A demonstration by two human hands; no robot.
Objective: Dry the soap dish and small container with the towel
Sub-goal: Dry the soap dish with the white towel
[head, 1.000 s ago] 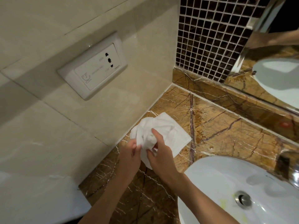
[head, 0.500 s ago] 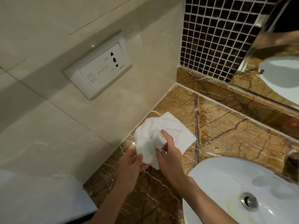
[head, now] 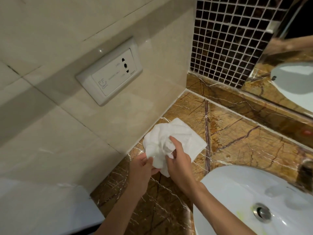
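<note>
Towel (head: 171,141) is bunched above the marble counter (head: 237,133), between both hands. Left hand (head: 144,168) clamps its lower-left fold; right hand (head: 177,160) fingers press into the centre. Any item wrapped inside is hidden, so its axis cannot be told.

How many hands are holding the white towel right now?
2. The left hand grips the towel from its lower left; the right hand pinches it from the right, above the marble counter. Anything wrapped inside is hidden.
</note>
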